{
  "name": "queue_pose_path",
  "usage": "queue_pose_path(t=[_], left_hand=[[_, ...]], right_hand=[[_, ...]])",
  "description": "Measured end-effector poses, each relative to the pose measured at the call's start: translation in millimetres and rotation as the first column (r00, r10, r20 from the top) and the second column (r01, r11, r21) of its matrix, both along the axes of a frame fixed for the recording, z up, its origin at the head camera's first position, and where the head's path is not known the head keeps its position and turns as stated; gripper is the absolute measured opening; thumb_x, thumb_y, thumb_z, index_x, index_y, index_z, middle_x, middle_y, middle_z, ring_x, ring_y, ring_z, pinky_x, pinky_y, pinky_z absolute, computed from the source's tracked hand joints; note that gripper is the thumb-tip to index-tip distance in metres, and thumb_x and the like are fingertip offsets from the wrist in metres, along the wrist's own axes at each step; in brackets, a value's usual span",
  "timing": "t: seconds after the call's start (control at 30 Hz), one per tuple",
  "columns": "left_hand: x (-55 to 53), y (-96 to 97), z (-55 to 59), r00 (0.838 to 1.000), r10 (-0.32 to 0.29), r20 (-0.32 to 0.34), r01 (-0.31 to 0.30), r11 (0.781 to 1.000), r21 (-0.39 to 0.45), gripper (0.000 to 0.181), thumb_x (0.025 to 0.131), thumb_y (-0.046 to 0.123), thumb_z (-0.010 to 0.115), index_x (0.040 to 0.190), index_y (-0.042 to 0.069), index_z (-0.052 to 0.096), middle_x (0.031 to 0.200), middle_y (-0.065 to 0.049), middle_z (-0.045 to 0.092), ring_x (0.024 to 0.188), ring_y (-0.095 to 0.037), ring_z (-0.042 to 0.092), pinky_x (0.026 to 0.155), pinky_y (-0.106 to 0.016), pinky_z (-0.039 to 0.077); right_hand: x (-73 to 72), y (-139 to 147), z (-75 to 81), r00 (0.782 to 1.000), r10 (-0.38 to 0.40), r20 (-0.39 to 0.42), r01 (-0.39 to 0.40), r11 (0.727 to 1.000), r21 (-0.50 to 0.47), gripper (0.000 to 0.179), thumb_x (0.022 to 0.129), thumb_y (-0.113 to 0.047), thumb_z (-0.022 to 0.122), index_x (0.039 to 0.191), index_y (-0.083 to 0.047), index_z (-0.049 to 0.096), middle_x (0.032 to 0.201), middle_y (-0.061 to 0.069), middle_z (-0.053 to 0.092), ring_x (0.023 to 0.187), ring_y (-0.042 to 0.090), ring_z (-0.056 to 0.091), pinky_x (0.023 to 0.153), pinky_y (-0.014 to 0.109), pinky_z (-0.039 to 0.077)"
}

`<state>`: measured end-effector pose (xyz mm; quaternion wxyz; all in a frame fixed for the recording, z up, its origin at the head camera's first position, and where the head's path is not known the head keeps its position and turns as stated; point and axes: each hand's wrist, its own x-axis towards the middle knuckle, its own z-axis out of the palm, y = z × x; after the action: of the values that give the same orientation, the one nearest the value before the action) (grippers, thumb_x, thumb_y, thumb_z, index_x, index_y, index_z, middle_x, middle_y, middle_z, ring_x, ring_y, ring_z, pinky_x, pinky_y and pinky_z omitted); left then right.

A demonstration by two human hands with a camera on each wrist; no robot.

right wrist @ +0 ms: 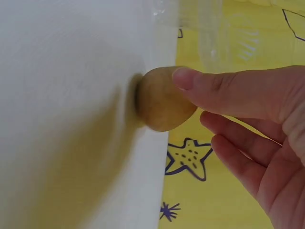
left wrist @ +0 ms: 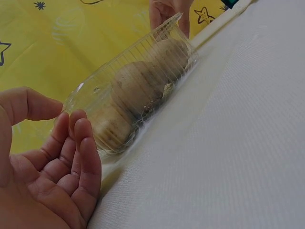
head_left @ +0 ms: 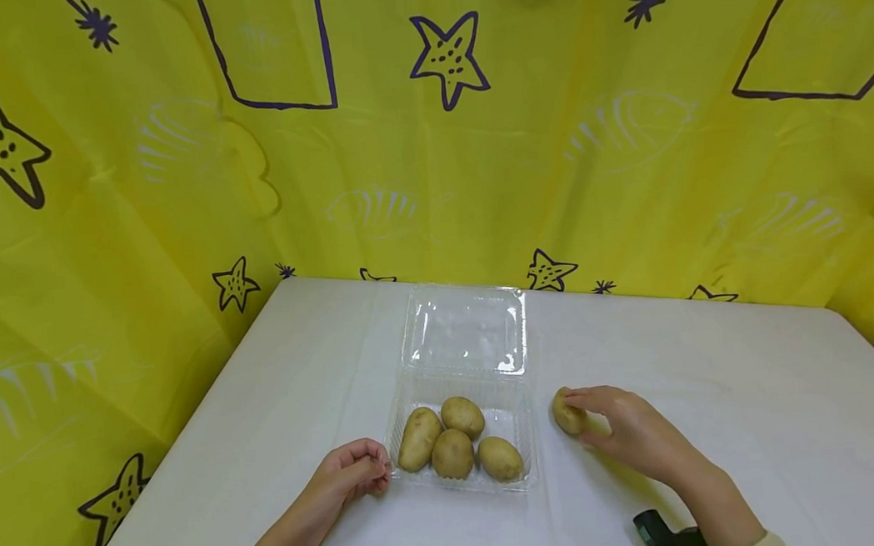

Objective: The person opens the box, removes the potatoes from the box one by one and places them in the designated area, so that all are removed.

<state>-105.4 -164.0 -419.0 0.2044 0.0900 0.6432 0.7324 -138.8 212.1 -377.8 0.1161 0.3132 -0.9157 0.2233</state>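
A clear plastic clamshell container lies on the table with its lid folded back. Inside sit several potatoes, among them a long one at the left and a rounder one at the right. My left hand pinches the container's near left edge between thumb and fingertips; the left wrist view shows the ribbed wall beyond those fingers. To the right of the container, my right hand holds another potato, thumb on one side and fingers partly hidden behind it, close to the tabletop.
A white cloth covers the table. Yellow curtains with starfish and fish drawings hang behind it and at both sides. A dark device shows beside the right wrist at the near edge.
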Motion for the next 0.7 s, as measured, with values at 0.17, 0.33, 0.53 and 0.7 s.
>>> queue_pose_path(t=[0.17,0.33,0.53,0.7], left_hand=[[0.1,-0.2,0.0,1.000,-0.002,0.000,0.002,1.000,-0.001,0.004,0.087,0.008,0.051,0.086,0.007,0.054,0.083,-0.004,0.056,0.077,-0.012,0.054,0.073,-0.026,0.046],[0.1,0.4,0.9,1.000,0.001,0.004,-0.001,1.000,-0.004,0.004,0.087,0.009,0.051,0.086,0.006,0.054,0.082,-0.004,0.056,0.077,-0.012,0.054,0.073,-0.026,0.046],[0.5,0.5,1.8,1.000,-0.003,0.006,0.003,1.000,-0.005,0.005,0.087,0.009,0.050,0.087,0.006,0.053,0.083,-0.003,0.056,0.076,-0.011,0.053,0.073,-0.025,0.046],[0.3,0.4,1.7,1.000,-0.002,0.012,0.002,1.000,-0.001,0.005,0.087,0.009,0.050,0.087,0.006,0.054,0.082,-0.003,0.055,0.076,-0.011,0.053,0.073,-0.025,0.046]], right_hand=[[2.8,-3,4.7,1.000,0.018,-0.005,-0.018,1.000,-0.001,0.046,0.062,0.003,0.079,0.105,0.001,0.066,0.108,0.012,0.064,0.097,0.029,0.059,0.079,0.043,0.047],[3.3,-6,6.1,0.998,0.012,-0.064,-0.012,1.000,0.003,0.044,0.062,0.002,0.080,0.103,0.000,0.066,0.105,0.010,0.065,0.095,0.027,0.060,0.078,0.041,0.048],[9.2,-12,11.9,1.000,0.017,-0.021,-0.017,1.000,0.013,0.046,0.063,-0.001,0.080,0.106,0.001,0.065,0.106,0.011,0.064,0.095,0.026,0.060,0.078,0.041,0.048],[13.7,-19,17.0,0.999,0.032,-0.028,-0.032,0.999,0.003,0.047,0.063,-0.003,0.081,0.107,-0.001,0.065,0.107,0.009,0.064,0.098,0.026,0.060,0.079,0.041,0.048]])
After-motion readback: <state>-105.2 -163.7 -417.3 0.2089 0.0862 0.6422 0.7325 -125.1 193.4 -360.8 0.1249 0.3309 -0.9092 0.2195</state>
